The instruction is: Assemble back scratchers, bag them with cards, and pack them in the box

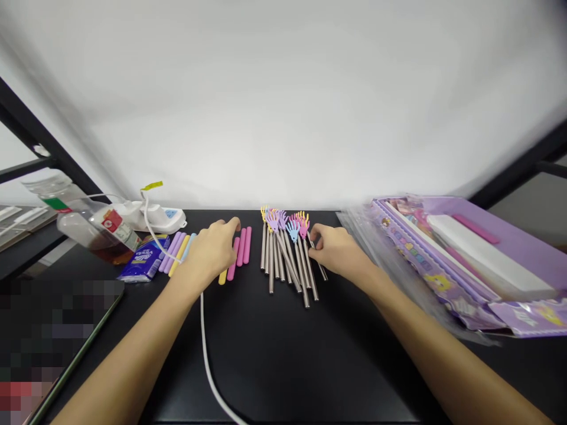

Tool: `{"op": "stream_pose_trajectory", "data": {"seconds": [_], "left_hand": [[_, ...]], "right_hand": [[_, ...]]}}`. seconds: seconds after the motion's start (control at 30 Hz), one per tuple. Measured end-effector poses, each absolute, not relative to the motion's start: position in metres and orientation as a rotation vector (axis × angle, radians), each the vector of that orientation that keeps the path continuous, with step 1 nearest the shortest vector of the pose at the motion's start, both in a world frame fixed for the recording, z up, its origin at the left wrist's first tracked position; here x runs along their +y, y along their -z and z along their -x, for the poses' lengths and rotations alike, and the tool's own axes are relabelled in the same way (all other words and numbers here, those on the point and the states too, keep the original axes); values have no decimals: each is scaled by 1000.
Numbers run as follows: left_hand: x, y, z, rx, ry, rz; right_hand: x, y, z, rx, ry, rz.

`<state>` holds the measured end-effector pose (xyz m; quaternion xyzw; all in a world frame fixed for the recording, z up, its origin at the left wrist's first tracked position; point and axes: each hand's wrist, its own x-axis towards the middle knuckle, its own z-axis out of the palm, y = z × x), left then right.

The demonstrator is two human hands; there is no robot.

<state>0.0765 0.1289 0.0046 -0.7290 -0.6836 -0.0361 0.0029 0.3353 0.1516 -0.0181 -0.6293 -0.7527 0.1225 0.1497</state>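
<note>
Above a row of short coloured tubes is my left hand [210,251], its thumb and index finger apart with nothing visible between them. Pink tubes [240,247] lie just right of it, and a yellow tube [222,277] is partly covered by it. My right hand [333,248] rests at the right edge of a pile of back scratchers [287,254] with metal rods and small hand-shaped ends in yellow, purple, blue and pink. Its bent fingers and thumb stay apart, touching or nearly touching the outermost metal rod [323,271].
Purple tubes [172,254] and a blue tissue pack [146,258] lie left, near a bottle of brown liquid [95,227] and a power strip [168,219]. A white cable [206,354] crosses the black table. An open purple box [465,260] sits right, on clear plastic.
</note>
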Motion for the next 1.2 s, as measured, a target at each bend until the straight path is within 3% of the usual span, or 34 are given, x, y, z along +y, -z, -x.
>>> {"op": "stream_pose_trajectory", "data": {"seconds": [0.2, 0.47, 0.6, 0.7, 0.8, 0.97, 1.2], "left_hand": [[129, -7, -84, -2141, 169, 2217], [122, 4, -120, -1640, 1098, 2508], [119, 9, -131, -1585, 1352, 2684], [117, 10, -133, -1569, 1355, 2830], [117, 13, -134, -1510, 1288, 2844], [115, 14, -132, -1380, 1384, 2883], [115, 12, -127, -1392, 1385, 2844]], "right_hand": [[153, 13, -332, -2043, -306, 1844], [156, 7, -336, -2032, -153, 1833], [148, -7, -344, -1822, -473, 1661], [138, -16, -349, -1623, -925, 1398], [131, -20, -353, -1467, -1127, 1115], [130, -22, -356, -1284, -1239, 993], [132, -19, -353, -1320, -1072, 993]]}}
